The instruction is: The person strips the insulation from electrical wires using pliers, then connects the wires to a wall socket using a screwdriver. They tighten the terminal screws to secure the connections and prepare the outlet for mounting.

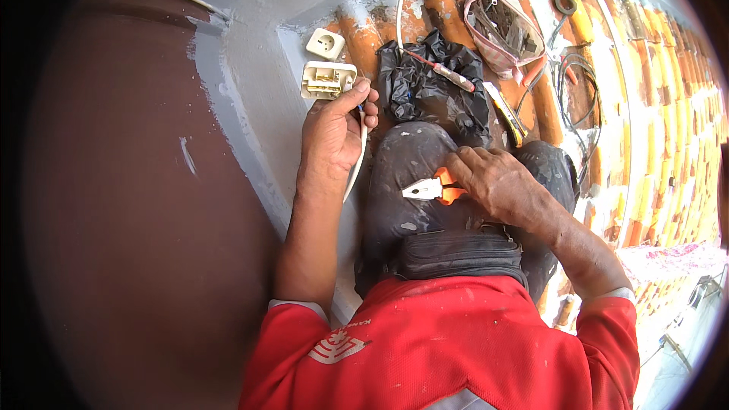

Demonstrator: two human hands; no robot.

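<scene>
Socket base [317, 80], cream-coloured with bright brass contacts facing up, sits just left of the black plastic bag [425, 102], which serves as landmark throughout. Between the two, the left hand [342, 118] has thumb and fingers pinched together around the upper end of a white cable [358, 158], where a bit of blue wire shows. The thumb tip is at the base's right edge; whether it presses on it, I cannot tell. That forearm points up, left of the bag, the back of the thumb toward the camera.

Below the bag, the right hand [501, 186] curls around the orange handles of pliers [433, 187], whose pale nose points left over the thigh. Its fingers are bent and close together, knuckles up; the grip under the palm is hidden. This forearm comes in slantwise from the lower right.

Further out, a square socket cover [325, 44] lies left of the bag, just beyond the base. A screwdriver [453, 76] rests on the bag itself. Right of the bag lies a yellow-and-black cutter [506, 116], with an open pink pouch [510, 64] above it. Farther right are a black ring [572, 6] and a looped dark cable [598, 99], over orange roof tiles [547, 110].
</scene>
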